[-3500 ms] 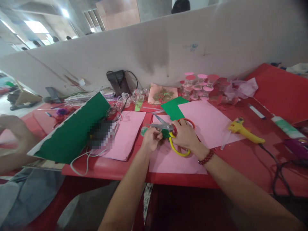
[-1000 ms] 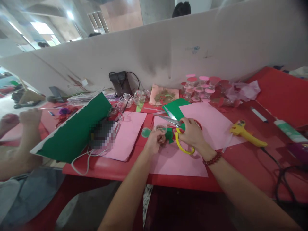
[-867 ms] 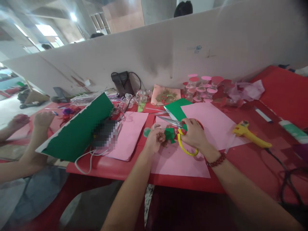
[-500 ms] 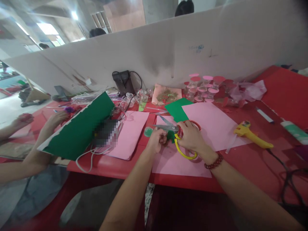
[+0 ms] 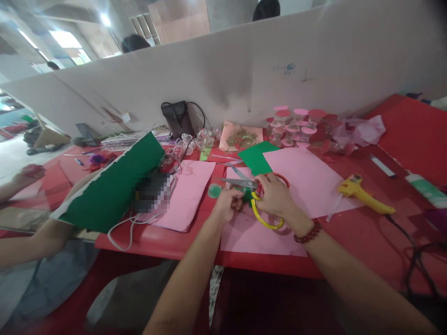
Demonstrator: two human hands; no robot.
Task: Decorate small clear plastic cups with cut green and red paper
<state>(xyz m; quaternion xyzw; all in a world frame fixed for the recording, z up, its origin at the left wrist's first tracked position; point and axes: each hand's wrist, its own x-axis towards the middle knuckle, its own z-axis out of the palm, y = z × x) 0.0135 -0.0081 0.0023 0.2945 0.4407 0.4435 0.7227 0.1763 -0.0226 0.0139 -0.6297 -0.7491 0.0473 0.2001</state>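
My right hand (image 5: 274,197) grips scissors (image 5: 244,186) with one red and one yellow handle loop; the blades point left and are slightly apart. My left hand (image 5: 226,204) pinches a small green paper piece (image 5: 247,195) right at the blades. Both hands work over pink paper sheets (image 5: 300,179) on the red table (image 5: 352,237). A small green disc (image 5: 214,190) lies just left of my left hand.
A large green sheet (image 5: 111,186) leans at the left, a smaller green sheet (image 5: 256,156) behind the scissors. A yellow glue gun (image 5: 361,195) lies to the right with its black cord (image 5: 415,260). Pink-lidded clear jars (image 5: 293,125) and a black pouch (image 5: 176,117) stand by the partition. Another person's arm (image 5: 42,232) is at the left.
The scissor blades have swung from wide apart to nearly together at the green piece. The other person's hands at the left have dropped and moved behind the green sheet.
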